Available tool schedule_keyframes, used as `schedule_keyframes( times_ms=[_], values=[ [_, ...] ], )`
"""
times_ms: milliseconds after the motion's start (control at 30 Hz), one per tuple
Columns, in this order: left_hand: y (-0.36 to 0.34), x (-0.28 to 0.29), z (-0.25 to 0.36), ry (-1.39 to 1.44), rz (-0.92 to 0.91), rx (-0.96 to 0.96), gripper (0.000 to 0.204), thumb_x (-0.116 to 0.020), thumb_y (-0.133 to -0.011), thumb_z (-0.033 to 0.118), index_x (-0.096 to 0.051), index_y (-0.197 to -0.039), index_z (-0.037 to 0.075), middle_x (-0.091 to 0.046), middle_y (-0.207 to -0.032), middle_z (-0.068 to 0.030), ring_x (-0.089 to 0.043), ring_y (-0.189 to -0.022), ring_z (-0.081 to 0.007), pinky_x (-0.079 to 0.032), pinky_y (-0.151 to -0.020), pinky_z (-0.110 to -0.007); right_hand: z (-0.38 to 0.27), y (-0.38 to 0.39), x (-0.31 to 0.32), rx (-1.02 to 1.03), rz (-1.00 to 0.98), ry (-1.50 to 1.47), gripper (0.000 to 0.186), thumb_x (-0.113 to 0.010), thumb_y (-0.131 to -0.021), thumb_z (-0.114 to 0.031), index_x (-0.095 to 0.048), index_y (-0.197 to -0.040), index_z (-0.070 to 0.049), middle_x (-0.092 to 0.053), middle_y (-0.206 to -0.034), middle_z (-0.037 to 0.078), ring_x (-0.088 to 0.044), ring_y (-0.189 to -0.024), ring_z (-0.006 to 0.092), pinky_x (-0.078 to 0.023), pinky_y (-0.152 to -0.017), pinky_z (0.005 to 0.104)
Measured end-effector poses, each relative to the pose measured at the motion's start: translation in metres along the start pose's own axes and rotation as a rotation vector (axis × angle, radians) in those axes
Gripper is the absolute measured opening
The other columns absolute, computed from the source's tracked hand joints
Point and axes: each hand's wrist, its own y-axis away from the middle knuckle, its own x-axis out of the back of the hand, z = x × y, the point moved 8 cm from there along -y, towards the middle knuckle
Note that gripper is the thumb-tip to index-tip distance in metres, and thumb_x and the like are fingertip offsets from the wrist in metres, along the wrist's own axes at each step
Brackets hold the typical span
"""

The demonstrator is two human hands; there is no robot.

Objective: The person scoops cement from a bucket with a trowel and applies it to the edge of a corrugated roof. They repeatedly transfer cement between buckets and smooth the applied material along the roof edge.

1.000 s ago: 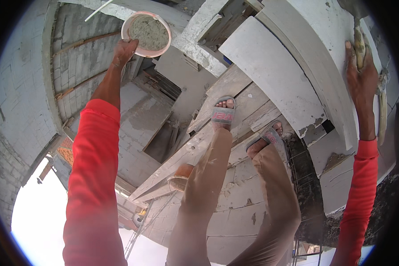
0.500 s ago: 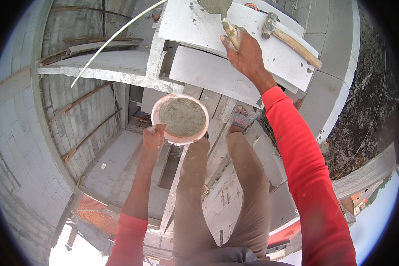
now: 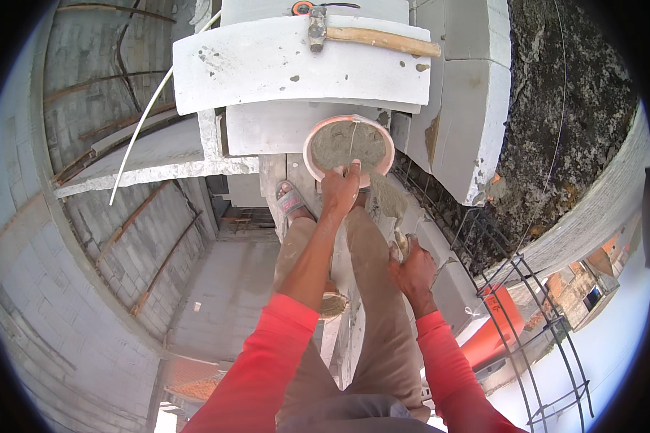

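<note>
My left hand [image 3: 341,189] is closed at the near edge of a round, pale orange-rimmed bucket [image 3: 308,155], where a thin line, seemingly its wire handle, runs over the grey wet mortar [image 3: 339,144] inside. The bucket hangs in front of my legs. To the right and nearer to me, my right hand [image 3: 414,270] wraps round the handle of a mortar-smeared trowel [image 3: 390,198]. The trowel's blade points up and away, close to the bucket's near right side; whether they touch I cannot tell.
A hammer [image 3: 372,40] with a wooden handle lies on a white block [image 3: 267,68] beyond the bucket, near an orange-and-black tape measure [image 3: 302,9]. A pale flexible pipe [image 3: 141,135] curves at left. A deep drop opens at left. Rebar cage [image 3: 531,325] sticks out at right.
My right hand has brought the trowel from above the white block down beside the bucket. My left hand and the bucket have moved right. The view has turned, and my feet appear shifted.
</note>
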Motion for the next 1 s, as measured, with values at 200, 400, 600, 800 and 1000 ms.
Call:
schedule_keyframes(
  times_ms=[200, 400, 600, 800, 1000],
  values=[
    [-0.036, 0.025, -0.041, 0.167, -0.02, 0.179, 0.056, -0.059, -0.111, 0.043, -0.072, -0.09, -0.007, -0.071, -0.073, -0.0158, -0.071, -0.072, -0.028, -0.057, -0.075, -0.044, -0.027, -0.142, -0.025, 0.094, 0.007, 0.173, 0.042, -0.075, -0.086, -0.029, -0.07, -0.117, -0.001, -0.078, -0.107, 0.024, -0.076, -0.103, 0.0388, -0.057, -0.095, 0.0469],
    [-0.071, 0.043, -0.067, 0.401, -0.022, 0.182, 0.053, -0.061, -0.111, 0.045, -0.065, -0.08, 0.002, -0.059, -0.066, -0.0011, -0.065, -0.062, -0.0121, -0.056, -0.062, -0.03, -0.074, -0.246, -0.108, 0.255, -0.111, 0.002, 0.043, -0.077, -0.087, -0.034, -0.075, -0.108, 0.003, -0.078, -0.107, 0.026, -0.076, -0.105, 0.0398, -0.059, -0.095, 0.0483],
    [-0.076, 0.051, -0.082, 0.211, 0.007, 0.23, 0.038, -0.063, -0.112, 0.036, -0.071, -0.113, -0.001, -0.071, -0.095, -0.0054, -0.071, -0.086, -0.0149, -0.057, -0.078, -0.029, -0.038, -0.229, -0.104, 0.253, -0.237, -0.363, 0.048, -0.075, -0.091, -0.045, -0.079, -0.112, -0.001, -0.078, -0.111, 0.025, -0.074, -0.107, 0.0451, -0.058, -0.096, 0.0509],
    [0.006, 0.073, -0.096, 0.43, 0.086, 0.374, 0.038, -0.061, -0.112, 0.029, -0.068, -0.133, -0.002, -0.077, -0.114, -0.0096, -0.075, -0.098, -0.018, -0.059, -0.083, -0.029, -0.028, -0.145, -0.065, 0.067, -0.095, -0.396, 0.044, -0.075, -0.093, -0.046, -0.08, -0.116, -0.008, -0.079, -0.106, 0.025, -0.074, -0.104, 0.0448, -0.057, -0.095, 0.0517],
    [0.151, 0.111, -0.119, 0.363, 0.033, 0.493, 0.028, -0.06, -0.11, 0.018, -0.069, -0.13, 0.0, -0.077, -0.101, -0.0061, -0.074, -0.084, -0.0167, -0.059, -0.074, -0.03, -0.044, -0.033, -0.003, 0.02, -0.093, -0.875, 0.036, -0.077, -0.097, -0.039, -0.077, -0.104, -0.004, -0.072, -0.08, 0.009, -0.065, -0.074, 0.0194, -0.054, -0.075, 0.0412]
  ],
)
